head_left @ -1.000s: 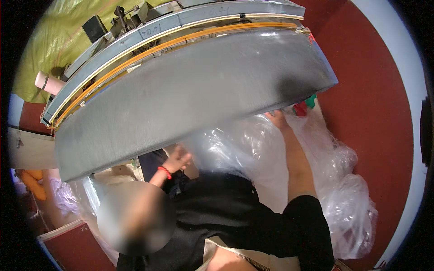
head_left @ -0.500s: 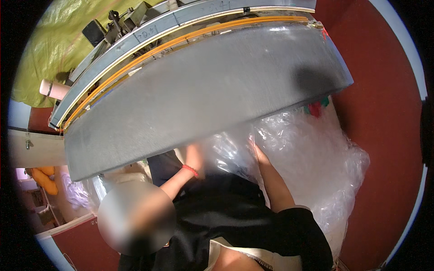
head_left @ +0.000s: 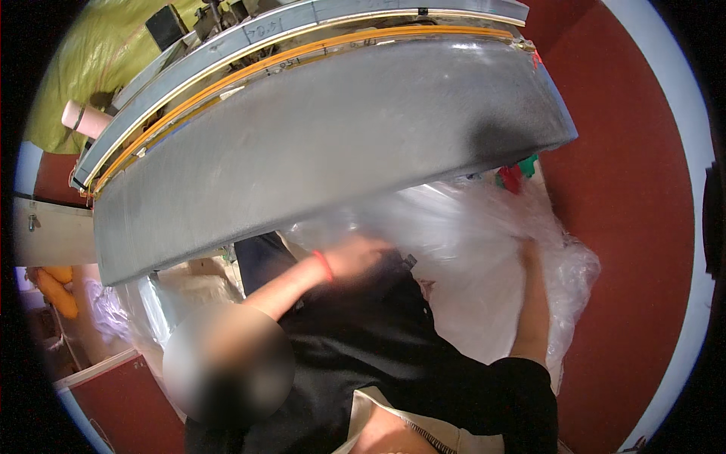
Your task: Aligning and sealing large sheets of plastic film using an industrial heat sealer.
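Note:
Clear plastic film [head_left: 469, 227] lies bunched and creased below the grey padded worktop [head_left: 318, 144], spreading to the right of my lap. My right hand [head_left: 527, 248] is in this film at the right; its creases draw together there, and the fingers look closed on it, though film and blur partly cover them. Over my lap, near the worktop's front edge, my left hand [head_left: 364, 256] is smeared by motion. A red bracelet [head_left: 324, 266] circles that wrist. Whether the left fingers touch the film's near edge does not show.
Behind the worktop runs a long metal bar [head_left: 302, 29] with orange strips [head_left: 249, 72] along it. A pink cylinder [head_left: 85, 119] lies at its left end. Purple plastic [head_left: 107, 309] and an orange item [head_left: 59, 291] sit far left. Red flooring [head_left: 628, 189] borders the right.
My right hand has moved right with the film, which now stretches out toward it. My left hand has swung rightward across my lap. The view has shifted slightly.

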Demonstrator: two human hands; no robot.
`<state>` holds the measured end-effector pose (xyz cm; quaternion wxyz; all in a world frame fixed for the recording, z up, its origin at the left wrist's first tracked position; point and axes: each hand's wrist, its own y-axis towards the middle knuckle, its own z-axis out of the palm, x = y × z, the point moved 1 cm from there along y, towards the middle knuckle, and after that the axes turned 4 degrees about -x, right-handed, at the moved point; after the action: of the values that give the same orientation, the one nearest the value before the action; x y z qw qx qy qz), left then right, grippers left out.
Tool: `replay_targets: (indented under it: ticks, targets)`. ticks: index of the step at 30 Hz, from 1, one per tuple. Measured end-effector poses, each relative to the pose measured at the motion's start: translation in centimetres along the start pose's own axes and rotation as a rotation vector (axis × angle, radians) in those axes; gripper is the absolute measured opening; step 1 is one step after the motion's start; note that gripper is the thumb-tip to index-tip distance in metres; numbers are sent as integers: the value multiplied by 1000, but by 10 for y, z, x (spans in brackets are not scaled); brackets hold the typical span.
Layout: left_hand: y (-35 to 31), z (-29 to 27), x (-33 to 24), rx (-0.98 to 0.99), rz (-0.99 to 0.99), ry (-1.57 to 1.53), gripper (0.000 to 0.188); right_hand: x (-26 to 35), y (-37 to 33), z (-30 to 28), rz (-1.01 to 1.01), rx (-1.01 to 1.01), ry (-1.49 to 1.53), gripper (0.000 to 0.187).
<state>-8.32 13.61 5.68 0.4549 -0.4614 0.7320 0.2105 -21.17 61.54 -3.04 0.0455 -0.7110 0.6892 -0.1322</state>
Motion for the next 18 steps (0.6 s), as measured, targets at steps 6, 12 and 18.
replay_targets:
  ticks: [6, 12, 18]
  targets:
    - [-71, -37, 69, -421, -222, -89, 23, -283, -146, -171, 877, -273, -550, 35]
    - [-127, -39, 102, -558, -498, -165, 21, -346, -276, -327, 1343, -998, -692, 35]
    - [-147, -32, 101, -617, -455, -156, 20, -239, -190, -321, 1038, -573, -368, 46]
